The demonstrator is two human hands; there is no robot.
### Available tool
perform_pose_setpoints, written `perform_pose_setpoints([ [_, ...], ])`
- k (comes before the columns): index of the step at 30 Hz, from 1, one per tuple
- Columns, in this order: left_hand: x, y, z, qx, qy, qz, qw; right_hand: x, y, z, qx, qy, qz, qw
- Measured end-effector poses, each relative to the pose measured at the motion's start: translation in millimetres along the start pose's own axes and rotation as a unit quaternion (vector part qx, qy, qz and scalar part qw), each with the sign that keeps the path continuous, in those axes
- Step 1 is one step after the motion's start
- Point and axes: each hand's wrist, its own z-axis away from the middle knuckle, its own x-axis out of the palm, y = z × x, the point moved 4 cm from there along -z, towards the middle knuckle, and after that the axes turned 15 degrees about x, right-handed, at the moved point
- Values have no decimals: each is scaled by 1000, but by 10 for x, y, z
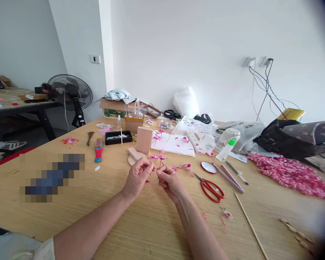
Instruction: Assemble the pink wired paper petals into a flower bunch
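Pale wood grain of the table [141, 224] runs under both forearms. Nearer than the right hand and off to its right lie a scrap of pink thread [225, 215] and a long wooden skewer [250, 226]. The left hand [137, 177] and right hand [168, 182] meet over the table, almost touching, each with fingers pinched closed on the thin stem of a pink flower sprig [158, 157], whose blossoms stand just above the fingertips. Just right of the right hand lie red-handled scissors [211, 190], shut, and a second pink sprig [182, 167] flat on the wood. Beyond the scissors sits a small round red-rimmed mirror [208, 167].

Straight beyond the hands stands a wooden block [144, 140], with a white sheet [176, 148] carrying more pink blossoms beside it on the right. Left of the block lie a black tray [118, 137] and a red-and-teal brush [98, 150]. Far to the right spreads a heap of pink petals [289, 175]. Well beyond the left hand, past the table's edge, a black standing fan [70, 93] faces the room.
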Motion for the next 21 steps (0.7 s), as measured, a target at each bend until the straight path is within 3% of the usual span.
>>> perform_pose_setpoints([
  [6, -13, 2, -7, 15, 9, -1, 1000, -14, 9, -2, 9, 10, 13, 1000],
  [14, -73, -20, -36, 17, 38, -12, 999, 50, -19, 48, 30, -41, 16, 999],
  [21, -75, -14, -47, 34, 39, -15, 999, 2, -15, 31, 6, -6, 35, 999],
])
